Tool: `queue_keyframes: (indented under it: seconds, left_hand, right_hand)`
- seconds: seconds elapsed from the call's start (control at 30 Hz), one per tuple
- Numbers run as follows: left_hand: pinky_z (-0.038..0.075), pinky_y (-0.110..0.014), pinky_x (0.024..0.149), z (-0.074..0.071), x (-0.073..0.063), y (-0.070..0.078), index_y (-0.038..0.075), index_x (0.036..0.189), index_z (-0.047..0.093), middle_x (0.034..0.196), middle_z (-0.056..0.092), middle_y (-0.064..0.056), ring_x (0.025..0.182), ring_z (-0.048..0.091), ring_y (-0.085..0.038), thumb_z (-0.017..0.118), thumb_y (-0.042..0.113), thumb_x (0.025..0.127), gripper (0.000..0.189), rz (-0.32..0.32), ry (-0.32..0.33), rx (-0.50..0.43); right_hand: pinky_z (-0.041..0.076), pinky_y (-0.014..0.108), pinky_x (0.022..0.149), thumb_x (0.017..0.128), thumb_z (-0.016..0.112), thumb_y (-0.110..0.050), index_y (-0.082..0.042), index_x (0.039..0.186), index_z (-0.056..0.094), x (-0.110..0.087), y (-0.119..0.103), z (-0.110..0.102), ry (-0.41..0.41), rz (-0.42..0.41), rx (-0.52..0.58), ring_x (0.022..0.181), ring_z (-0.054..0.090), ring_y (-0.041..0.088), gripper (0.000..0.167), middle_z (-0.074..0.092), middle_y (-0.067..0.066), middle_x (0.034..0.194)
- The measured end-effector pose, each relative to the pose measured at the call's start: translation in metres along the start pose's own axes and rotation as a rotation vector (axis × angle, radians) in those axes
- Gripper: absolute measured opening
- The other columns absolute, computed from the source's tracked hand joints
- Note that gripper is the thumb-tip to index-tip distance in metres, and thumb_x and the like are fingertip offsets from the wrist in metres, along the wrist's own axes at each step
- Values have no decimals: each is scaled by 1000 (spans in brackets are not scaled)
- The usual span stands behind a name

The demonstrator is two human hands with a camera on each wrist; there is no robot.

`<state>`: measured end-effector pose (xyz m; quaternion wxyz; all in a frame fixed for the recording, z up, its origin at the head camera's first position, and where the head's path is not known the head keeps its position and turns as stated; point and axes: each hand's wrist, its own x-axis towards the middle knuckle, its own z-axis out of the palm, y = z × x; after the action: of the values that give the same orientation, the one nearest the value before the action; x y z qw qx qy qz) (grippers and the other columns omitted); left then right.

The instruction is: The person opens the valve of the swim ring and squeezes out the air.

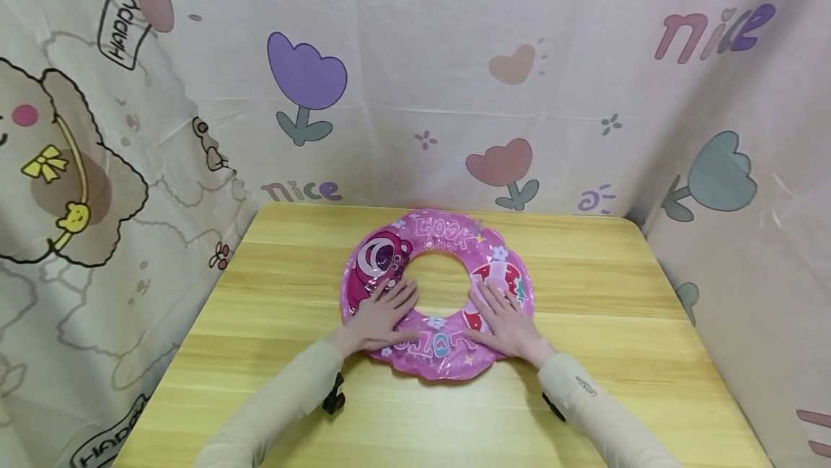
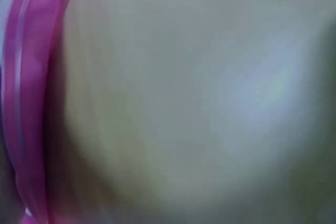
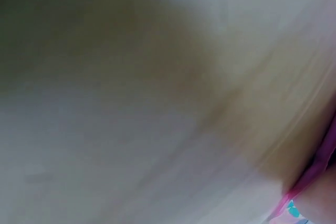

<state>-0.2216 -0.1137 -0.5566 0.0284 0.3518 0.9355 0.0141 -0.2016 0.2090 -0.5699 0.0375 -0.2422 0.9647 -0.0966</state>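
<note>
- Pink inflatable ring (image 1: 441, 363) lies flat on table (image 1: 604, 295).
- My left hand (image 1: 381, 316): fingers extended on its left side, gripping nothing.
- My right hand (image 1: 511, 325): likewise, right side.

"nice" (image 1: 714, 34), "HAPPY" (image 1: 120, 28) on cloth (image 1: 402, 42), "LOOK" (image 1: 444, 231) on ring (image 1: 454, 367)

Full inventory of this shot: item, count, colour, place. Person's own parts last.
Inflatable ring: 1, pink with printed bear and strawberries, flat on the table, under both hands
Table: 1, light yellow wood-grain, below the ring
Printed cloth: number of pieces unclear, pale with flowers, hearts and lettering, behind and on both sides
Left wrist piece: 1, black, lower left of ring
Right wrist piece: 1, black, lower right of ring
Left hand: 1, bare, on ring's left side
Right hand: 1, bare, on ring's right side
Left sleeve: 1, beige, lower left
Right sleeve: 1, beige, lower right
</note>
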Motion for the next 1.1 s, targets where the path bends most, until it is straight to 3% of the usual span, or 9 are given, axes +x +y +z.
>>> queue_keyframes:
  seconds: [0.1, 0.23, 0.37, 0.43, 0.5, 0.67, 0.9, 1.1]
  left_hand:
    - [5, -60, 128, -1, -3, 16, 9, 161, 17, 171, 7, -12, 159, 8, -32, 36, 77, 94, 97, -45, -48, -32]
    - [3, -59, 128, 1, 6, 52, 11, 162, 9, 171, 3, -8, 160, 4, -27, 21, 69, 101, 85, -73, -61, -53]
    - [8, -55, 129, -1, 18, 94, 11, 162, 11, 171, 6, -5, 160, 7, -23, 15, 56, 106, 72, -29, -27, -41]
    - [12, -51, 130, 4, 23, 105, 9, 162, 14, 171, 9, -6, 159, 10, -22, 18, 53, 107, 70, -20, 9, -17]
    - [15, -46, 130, 11, 23, 108, 8, 162, 15, 171, 11, -7, 159, 13, -22, 18, 51, 107, 70, -23, 35, 20]
    - [17, -42, 130, 28, 10, 83, 9, 162, 15, 171, 11, -6, 159, 14, -22, 19, 52, 107, 70, -35, 57, 14]
    - [20, -40, 129, 27, -19, 26, 12, 160, 25, 169, 21, -4, 157, 24, -23, 34, 65, 101, 80, -3, 124, 1]
    - [21, -45, 128, 25, -30, -1, 28, 158, 35, 168, 28, -2, 156, 26, -25, 38, 77, 93, 82, 1, 201, 66]
  right_hand:
    - [5, 54, 130, 94, 47, -70, -18, 162, 18, 1, -1, 0, -3, 5, -2, 159, 8, 31, 90, 6, 7, 172]
    - [5, 54, 130, 95, 49, -67, -17, 162, 19, 1, 0, 0, 4, 6, -9, 159, 9, 31, 89, 7, 8, 172]
    - [7, 56, 129, 96, 49, -65, -15, 162, 20, 0, 0, 0, 25, -7, -14, 159, 10, 33, 87, 9, 9, 171]
    - [9, 57, 129, 96, 49, -64, -14, 161, 21, 0, 1, 0, 45, -21, -13, 158, 12, 34, 87, 11, 10, 171]
    - [11, 58, 128, 96, 49, -64, -13, 161, 24, 0, 1, 2, 63, -35, -9, 158, 14, 36, 86, 13, 12, 171]
    - [11, 60, 127, 96, 50, -65, -12, 160, 26, -1, 3, 5, 70, -49, 10, 157, 15, 38, 86, 15, 13, 171]
    - [6, 56, 129, 95, 51, -64, -16, 162, 20, -4, 1, 0, 28, -19, -1, 159, 10, 34, 88, 8, 9, 172]
    - [6, 56, 129, 95, 49, -67, -17, 162, 21, -3, 0, -2, 15, -19, -12, 159, 9, 33, 88, 7, 8, 172]
